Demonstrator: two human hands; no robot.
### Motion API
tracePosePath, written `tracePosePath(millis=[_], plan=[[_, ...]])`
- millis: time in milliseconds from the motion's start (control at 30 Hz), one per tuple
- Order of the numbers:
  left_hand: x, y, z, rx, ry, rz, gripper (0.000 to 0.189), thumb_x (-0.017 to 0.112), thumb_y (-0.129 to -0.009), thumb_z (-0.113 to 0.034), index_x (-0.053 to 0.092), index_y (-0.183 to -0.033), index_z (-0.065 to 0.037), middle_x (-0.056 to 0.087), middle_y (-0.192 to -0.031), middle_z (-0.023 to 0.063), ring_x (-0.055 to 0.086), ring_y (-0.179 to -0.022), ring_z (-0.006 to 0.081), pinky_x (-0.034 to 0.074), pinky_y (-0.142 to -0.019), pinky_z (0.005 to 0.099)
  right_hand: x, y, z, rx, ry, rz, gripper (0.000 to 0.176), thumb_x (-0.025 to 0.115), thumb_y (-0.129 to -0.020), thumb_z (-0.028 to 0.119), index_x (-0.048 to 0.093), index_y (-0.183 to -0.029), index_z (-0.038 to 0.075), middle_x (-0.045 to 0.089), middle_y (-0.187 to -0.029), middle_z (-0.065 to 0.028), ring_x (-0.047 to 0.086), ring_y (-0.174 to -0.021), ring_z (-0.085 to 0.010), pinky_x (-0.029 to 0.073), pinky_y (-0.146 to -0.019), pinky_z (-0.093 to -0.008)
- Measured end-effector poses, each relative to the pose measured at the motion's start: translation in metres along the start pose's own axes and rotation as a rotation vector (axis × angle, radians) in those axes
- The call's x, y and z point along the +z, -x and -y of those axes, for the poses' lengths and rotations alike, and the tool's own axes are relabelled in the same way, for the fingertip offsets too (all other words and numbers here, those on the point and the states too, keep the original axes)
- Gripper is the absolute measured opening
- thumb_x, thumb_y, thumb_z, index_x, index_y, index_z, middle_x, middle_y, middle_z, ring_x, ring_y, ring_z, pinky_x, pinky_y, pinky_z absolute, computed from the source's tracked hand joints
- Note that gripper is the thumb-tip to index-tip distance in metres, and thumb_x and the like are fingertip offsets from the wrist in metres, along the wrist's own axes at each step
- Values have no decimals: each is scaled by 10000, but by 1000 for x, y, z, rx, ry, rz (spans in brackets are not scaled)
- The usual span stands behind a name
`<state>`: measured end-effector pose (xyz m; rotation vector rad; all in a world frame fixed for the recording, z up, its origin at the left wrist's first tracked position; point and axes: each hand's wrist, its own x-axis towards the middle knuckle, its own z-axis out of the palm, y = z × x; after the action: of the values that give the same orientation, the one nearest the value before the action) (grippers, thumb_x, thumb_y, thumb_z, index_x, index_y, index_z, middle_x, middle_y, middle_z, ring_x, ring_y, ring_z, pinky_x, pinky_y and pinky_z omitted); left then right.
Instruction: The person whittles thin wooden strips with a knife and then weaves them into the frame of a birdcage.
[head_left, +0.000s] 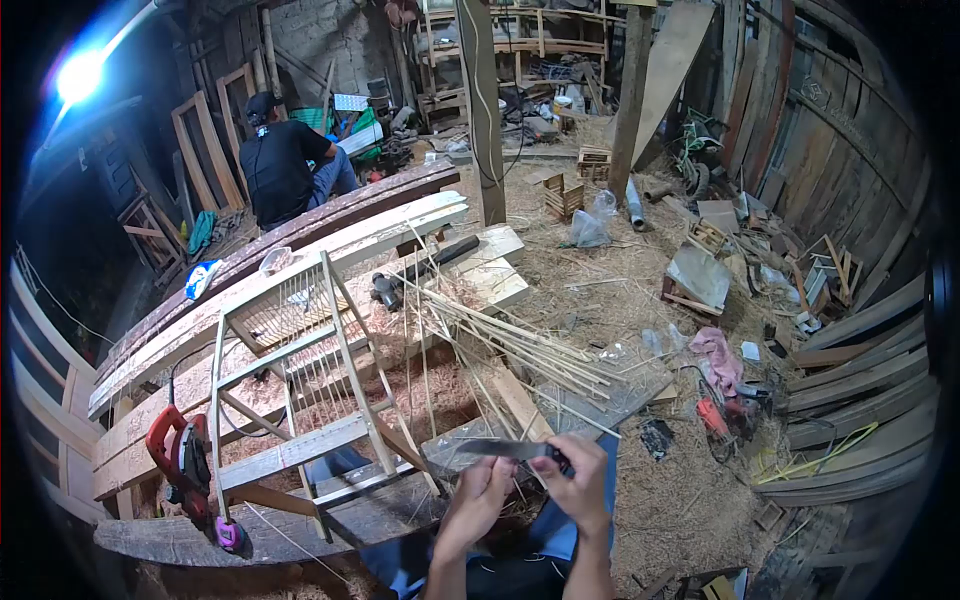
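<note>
My right hand (581,482) is closed round the dark handle of a knife (502,448). The broad blade points left, just above my left hand (478,500). My left hand's fingers are pinched together beneath the blade; whatever they hold is too small to tell. Both hands are over my lap, in front of the plank bench (400,505). Beyond them a bundle of thin wooden strips (530,345) lies fanned out across the bench. To the left stands a wooden frame (290,455) with thin slats at its back.
A red power tool (180,455) and a purple tape measure (229,534) sit at the left. A hammer (385,290) lies among shavings on the planks. Farther back, a person in a black shirt (280,170) sits facing away. A wooden post (482,110) rises behind the bench; scraps litter the right-hand floor.
</note>
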<state>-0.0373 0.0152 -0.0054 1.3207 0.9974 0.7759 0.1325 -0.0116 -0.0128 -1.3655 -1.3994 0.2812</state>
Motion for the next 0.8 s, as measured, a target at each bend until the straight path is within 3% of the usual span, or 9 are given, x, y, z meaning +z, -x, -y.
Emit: tracePosePath(millis=[67,400,467,567,600,633,700,767,800], plan=[[5,-3,26,77,-60,-82,387,442,-1100,-303,593,-906,-3,517,-717,-24,450,-632,62,373,-548,258,13,0,5,-48,-36,28,380,801,-842,385,713,-914,22,678,-777,-114,667,-698,-308,495,-633,-385],[6,3,7,159,-245,-46,299,462,-1067,-163,564,-869,37,495,-663,1,471,-644,92,395,-564,302,10,1,5,-67,-53,50,341,826,-798,342,724,-894,32,693,-791,-111,658,-692,-310,492,-639,-384],[3,2,16,70,-153,24,258,461,-1058,-157,582,-950,45,511,-706,182,478,-658,172,450,-633,400,7,-1,5,-55,-45,57,342,829,-791,347,726,-890,36,690,-785,-112,649,-681,-308,483,-628,-382],[8,4,-4,65,-209,40,249,476,-1065,-172,580,-989,41,509,-720,196,472,-639,180,450,-625,397,0,-2,-7,-103,78,-1,355,833,-784,369,734,-903,50,674,-769,-107,632,-663,-312,459,-602,-376],[9,3,-8,137,-223,5,291,478,-1087,-227,576,-966,18,513,-695,115,455,-621,158,437,-597,353,1,0,-20,-134,140,-63,348,825,-798,362,730,-904,44,677,-774,-109,626,-651,-313,450,-594,-374],[6,5,-13,141,-218,5,291,478,-1087,-227,576,-966,18,513,-695,115,455,-621,158,437,-597,353,-2,0,-33,-167,206,-125,343,817,-812,356,726,-904,38,679,-779,-112,620,-639,-314,442,-586,-372],[-11,20,-26,-121,233,104,333,460,-1101,-268,513,-842,-66,418,-706,-41,383,-615,52,318,-521,249,-18,8,-55,189,256,-368,348,771,-885,354,721,-936,14,682,-778,-105,618,-661,-244,440,-599,-347],[-20,26,-34,-93,226,118,364,451,-1106,-342,512,-865,-76,397,-712,-49,350,-607,50,310,-522,236,-46,19,-81,368,97,-515,393,718,-945,383,714,-982,-8,682,-776,-102,607,-722,-167,450,-631,-317],[-20,20,-30,-2,109,68,372,447,-1108,-338,524,-869,-64,410,-721,-46,358,-624,62,333,-547,252,-60,24,-69,495,15,-379,471,690,-975,433,692,-1085,-25,624,-824,-26,546,-772,-98,465,-718,-272]])
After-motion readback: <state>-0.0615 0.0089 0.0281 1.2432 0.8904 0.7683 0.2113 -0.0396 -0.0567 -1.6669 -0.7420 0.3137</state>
